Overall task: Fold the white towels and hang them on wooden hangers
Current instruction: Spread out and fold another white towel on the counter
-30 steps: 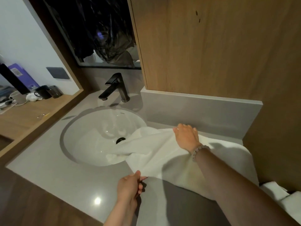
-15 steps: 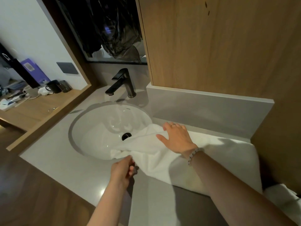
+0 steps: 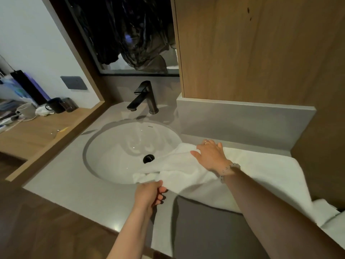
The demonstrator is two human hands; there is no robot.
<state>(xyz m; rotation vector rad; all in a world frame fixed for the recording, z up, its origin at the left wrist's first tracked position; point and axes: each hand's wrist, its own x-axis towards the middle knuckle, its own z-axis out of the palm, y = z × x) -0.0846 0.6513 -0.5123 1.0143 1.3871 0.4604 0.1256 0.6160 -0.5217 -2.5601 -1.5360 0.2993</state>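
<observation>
White towel (image 3: 186, 171) over sink (image 3: 115, 156), left fingers (image 3: 160, 198) pinching edge, right fingers (image 3: 207, 142) flat atop

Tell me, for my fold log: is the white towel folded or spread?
Spread: the white towel lies flat across the counter, its rumpled end over the sink rim, pinched by the left hand.

**White towel spread beside the basin**

A white towel (image 3: 261, 174) lies flat across the right side of the counter (image 3: 74, 184). Its left end is rumpled and spills over the sink (image 3: 112, 156) rim. The left hand (image 3: 149, 193) pinches its near-left edge, and the right hand (image 3: 211, 156) rests flat on it. More white towelling (image 3: 330, 219) lies at the near right.
</observation>
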